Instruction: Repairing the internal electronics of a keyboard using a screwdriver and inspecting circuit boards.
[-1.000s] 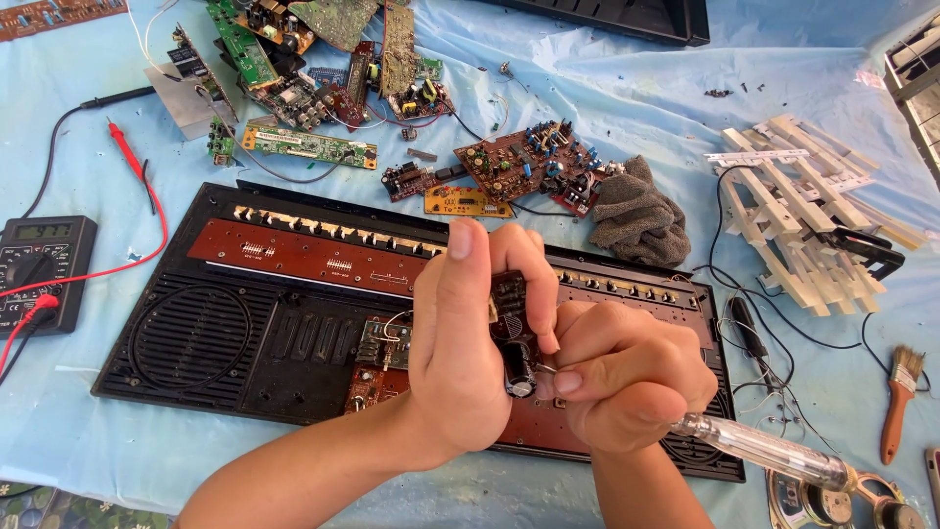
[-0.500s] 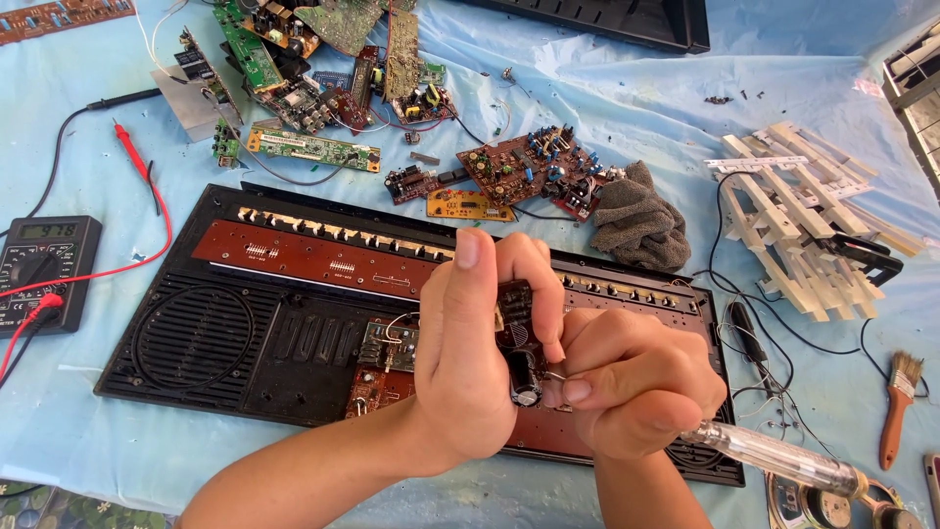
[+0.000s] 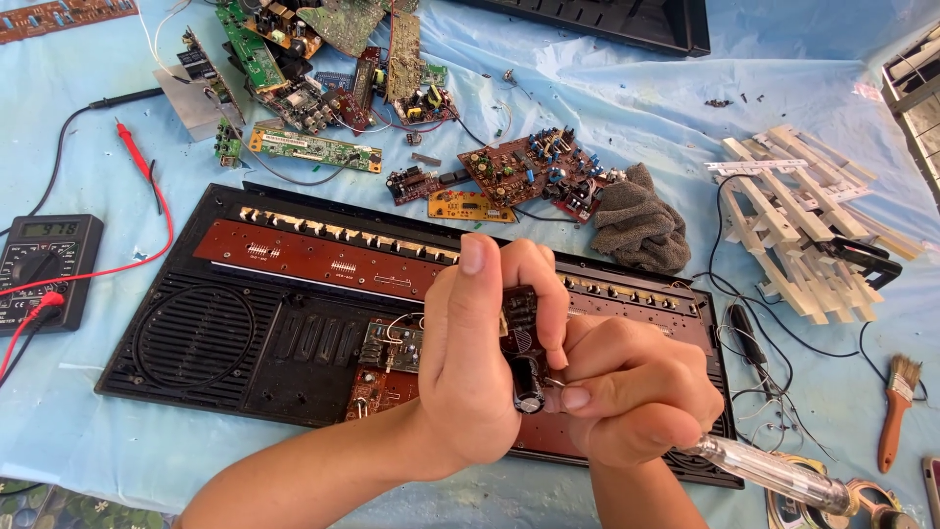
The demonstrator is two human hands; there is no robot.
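We see the left hand (image 3: 480, 362) clamped on a small board (image 3: 520, 338) (capacitor at its lower end) above the black panel (image 3: 245, 333); the right hand (image 3: 632, 397), touching it, fists a clear-handled screwdriver (image 3: 774, 470).

small dark circuit board (image 3: 520, 338), upright, black capacitor (image 3: 529, 382)

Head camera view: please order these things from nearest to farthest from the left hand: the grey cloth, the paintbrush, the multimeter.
Measured from the left hand:
1. Grey cloth, just up and to the right, on the blue sheet.
2. Paintbrush, near the right edge.
3. Multimeter, at the far left edge.
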